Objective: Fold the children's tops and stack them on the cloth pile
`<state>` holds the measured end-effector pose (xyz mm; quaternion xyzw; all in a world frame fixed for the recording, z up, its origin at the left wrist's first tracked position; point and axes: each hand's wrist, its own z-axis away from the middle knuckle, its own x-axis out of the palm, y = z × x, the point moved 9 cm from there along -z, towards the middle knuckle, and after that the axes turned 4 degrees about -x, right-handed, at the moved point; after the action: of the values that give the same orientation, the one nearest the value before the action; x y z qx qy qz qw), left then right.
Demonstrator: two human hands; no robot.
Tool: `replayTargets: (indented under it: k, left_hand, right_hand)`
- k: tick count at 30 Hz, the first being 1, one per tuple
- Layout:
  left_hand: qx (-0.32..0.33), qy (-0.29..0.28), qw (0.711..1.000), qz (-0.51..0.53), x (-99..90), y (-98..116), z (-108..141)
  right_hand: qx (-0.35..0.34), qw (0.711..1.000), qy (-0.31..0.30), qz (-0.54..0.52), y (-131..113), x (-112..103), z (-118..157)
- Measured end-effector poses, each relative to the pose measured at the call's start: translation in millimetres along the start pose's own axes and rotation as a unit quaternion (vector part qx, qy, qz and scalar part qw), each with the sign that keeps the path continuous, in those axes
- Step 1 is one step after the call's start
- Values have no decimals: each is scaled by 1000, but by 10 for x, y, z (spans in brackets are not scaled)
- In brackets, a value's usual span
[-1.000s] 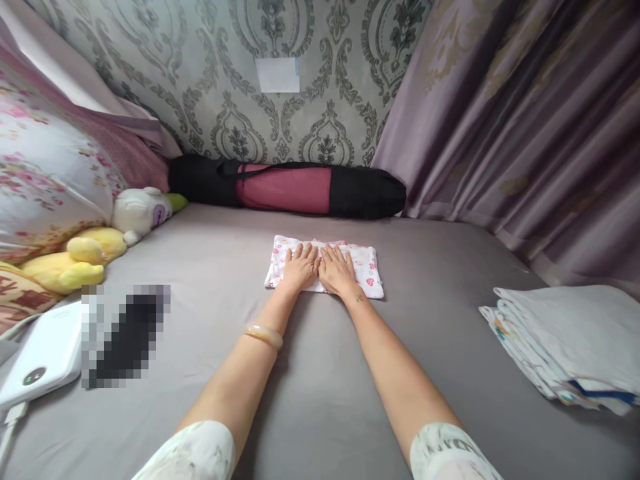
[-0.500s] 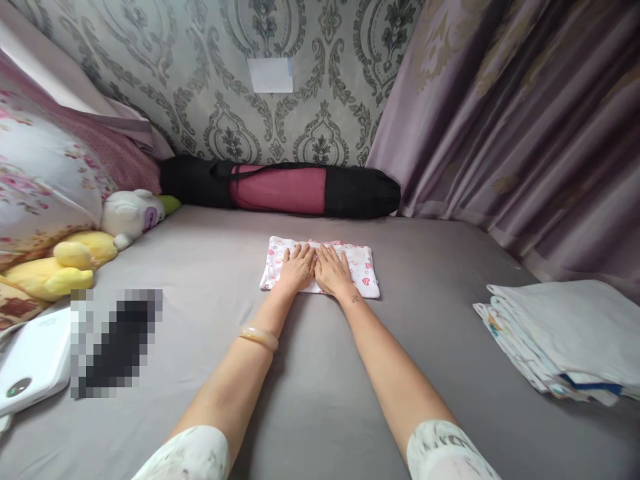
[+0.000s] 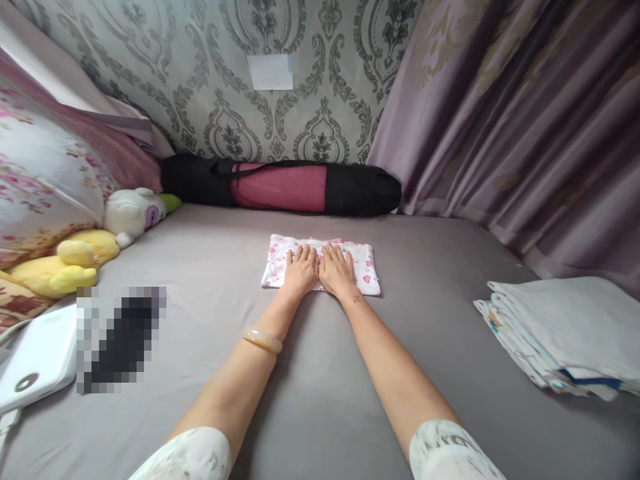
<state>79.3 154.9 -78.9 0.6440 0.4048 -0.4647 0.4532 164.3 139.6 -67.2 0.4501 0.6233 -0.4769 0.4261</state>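
Observation:
A folded white cloth with pink and red prints (image 3: 367,267) lies flat on the grey bed sheet (image 3: 320,373). My left hand (image 3: 301,270) rests on it just left of the middle, palm down, fingers stretched out and pointing away from me. Close beside it, my right hand (image 3: 337,270) is laid flat on the cloth too, its fingers extended. The middle of the cloth is partly hidden under both hands. A pale bangle (image 3: 263,341) circles my left forearm.
On the right sits a stack of folded pale cloths (image 3: 565,333). A black and maroon roll bag (image 3: 280,188) lies along the wall. To the left are a white power bank (image 3: 45,353), a blurred-out dark patch, a yellow plush toy (image 3: 55,270) and a white plush toy (image 3: 131,212).
Both hands stay flat on the cloth, with a slight shift to the right and a little more gap between them. The camera view has moved slightly.

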Motion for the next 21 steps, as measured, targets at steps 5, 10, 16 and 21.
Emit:
replayTargets:
  k: [5, 10, 16, 21]
  left_hand:
    - [-23, 60, 998, -25, -217, -23, 12]
    - [-82, 4, 996, -21, -164, -205, -9]
    - [-90, -24, 996, -10, -85, -237, -19]
    - [-101, 30, 994, -23, -223, -299, -36]
  right_hand:
    - [24, 999, 48, 7, 61, -109, 3]
    - [83, 996, 36, 17, 212, -66, 18]
    - [87, 996, 11, 27, 222, -44, 15]
    - [96, 994, 43, 33, 296, -126, 29]
